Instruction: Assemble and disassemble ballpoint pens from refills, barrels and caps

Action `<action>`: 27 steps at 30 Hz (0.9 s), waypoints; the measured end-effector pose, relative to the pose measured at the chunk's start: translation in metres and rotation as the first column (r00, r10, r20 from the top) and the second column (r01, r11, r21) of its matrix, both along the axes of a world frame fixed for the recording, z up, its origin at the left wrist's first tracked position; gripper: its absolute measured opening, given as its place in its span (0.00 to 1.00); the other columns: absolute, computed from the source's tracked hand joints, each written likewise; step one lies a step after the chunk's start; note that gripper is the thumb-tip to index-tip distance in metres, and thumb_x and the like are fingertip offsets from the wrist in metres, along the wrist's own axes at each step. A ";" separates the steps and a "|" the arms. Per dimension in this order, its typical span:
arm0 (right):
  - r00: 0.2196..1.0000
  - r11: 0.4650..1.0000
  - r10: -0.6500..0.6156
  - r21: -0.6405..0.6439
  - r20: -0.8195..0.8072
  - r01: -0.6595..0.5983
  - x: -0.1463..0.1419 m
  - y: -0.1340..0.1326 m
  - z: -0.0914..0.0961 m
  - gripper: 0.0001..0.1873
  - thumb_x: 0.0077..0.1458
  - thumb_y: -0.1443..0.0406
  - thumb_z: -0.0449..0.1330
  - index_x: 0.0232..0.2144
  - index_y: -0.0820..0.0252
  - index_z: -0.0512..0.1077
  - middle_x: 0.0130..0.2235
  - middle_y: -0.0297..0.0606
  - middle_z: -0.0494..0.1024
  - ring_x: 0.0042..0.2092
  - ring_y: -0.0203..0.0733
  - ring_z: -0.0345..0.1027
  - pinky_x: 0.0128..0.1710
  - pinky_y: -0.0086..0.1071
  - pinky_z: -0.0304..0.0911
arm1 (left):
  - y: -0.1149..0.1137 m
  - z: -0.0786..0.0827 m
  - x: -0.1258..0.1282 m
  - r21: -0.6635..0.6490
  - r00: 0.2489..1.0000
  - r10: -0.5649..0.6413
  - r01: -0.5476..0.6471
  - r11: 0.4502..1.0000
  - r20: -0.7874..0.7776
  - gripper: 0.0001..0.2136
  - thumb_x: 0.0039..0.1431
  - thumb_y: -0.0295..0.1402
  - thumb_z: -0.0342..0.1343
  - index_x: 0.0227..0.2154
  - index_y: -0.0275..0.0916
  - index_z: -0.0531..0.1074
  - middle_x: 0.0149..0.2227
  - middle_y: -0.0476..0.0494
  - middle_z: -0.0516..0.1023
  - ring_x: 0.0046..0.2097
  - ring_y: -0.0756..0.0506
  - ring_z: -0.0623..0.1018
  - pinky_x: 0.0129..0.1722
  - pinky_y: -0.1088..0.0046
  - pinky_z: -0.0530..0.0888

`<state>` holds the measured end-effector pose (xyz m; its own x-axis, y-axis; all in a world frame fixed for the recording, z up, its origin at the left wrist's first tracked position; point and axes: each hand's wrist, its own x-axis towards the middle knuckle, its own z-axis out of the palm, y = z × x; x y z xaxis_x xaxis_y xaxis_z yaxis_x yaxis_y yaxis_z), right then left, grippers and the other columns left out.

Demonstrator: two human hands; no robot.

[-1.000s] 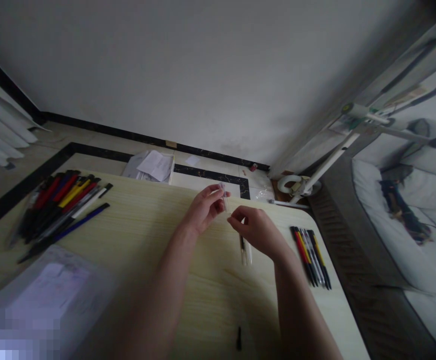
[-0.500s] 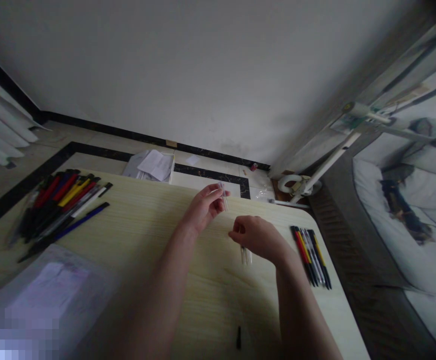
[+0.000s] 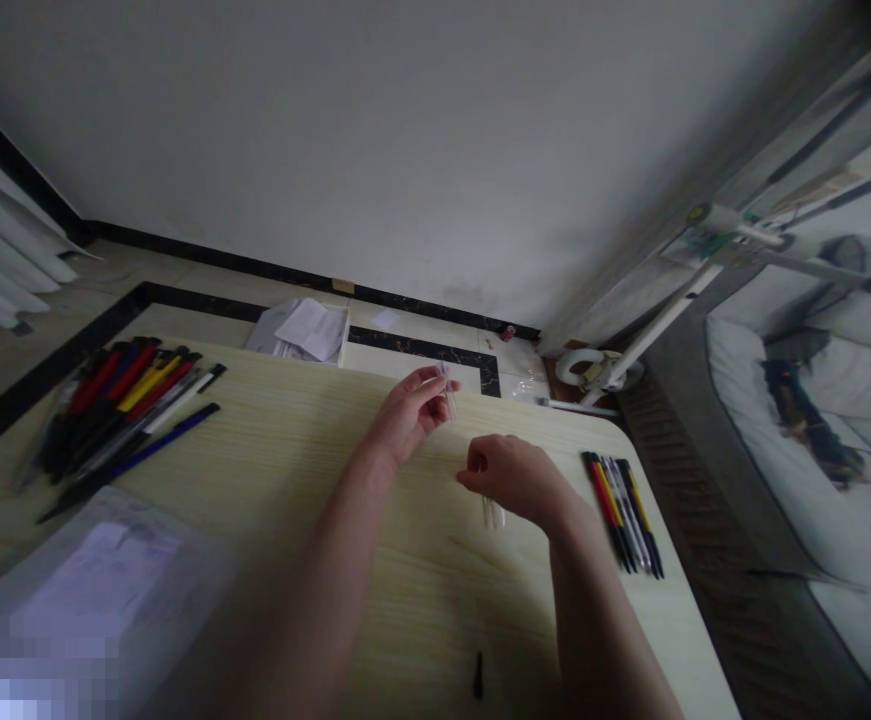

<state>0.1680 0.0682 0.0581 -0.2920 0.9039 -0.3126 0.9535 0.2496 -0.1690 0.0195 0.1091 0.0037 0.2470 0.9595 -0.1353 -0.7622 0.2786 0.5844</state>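
My left hand (image 3: 409,408) is closed around several thin, pale, see-through sticks (image 3: 450,398), held upright over the far edge of the table. To its right and nearer me, my right hand (image 3: 510,475) has its fingers curled in. What sits inside those fingers is hidden. More thin pale sticks (image 3: 493,513) show just below the right hand, and I cannot tell whether they lie on the table or are held. A small black piece, perhaps a cap (image 3: 478,676), lies on the table close to me.
On the table's left lies a pile of pens (image 3: 131,405) in several colours, with a clear plastic bag (image 3: 105,590) nearer me. A row of pens (image 3: 621,513) lies by the right edge. Papers in a box (image 3: 307,330), a white metal stand (image 3: 660,325) and a grey sofa (image 3: 750,440) surround the table.
Both hands stay almost in place. My right hand has shifted very slightly, and nothing is visibly taken or let go.
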 end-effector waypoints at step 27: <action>0.997 0.996 -0.072 0.056 -0.022 0.073 0.012 0.006 0.002 0.13 0.47 0.54 0.57 0.21 0.57 0.68 0.22 0.34 0.72 0.23 0.34 0.59 0.22 0.28 0.44 | -0.001 -0.001 -0.001 0.005 1.000 -0.005 0.005 1.000 0.010 0.11 0.45 0.30 0.60 0.34 0.35 0.69 0.32 0.45 0.71 0.24 0.57 0.66 0.23 0.81 0.64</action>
<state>0.1798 0.0742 0.0606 -0.2305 0.9392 -0.2547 0.9661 0.1896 -0.1752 0.0183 0.1082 0.0030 0.2533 0.9589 -0.1279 -0.7668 0.2796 0.5778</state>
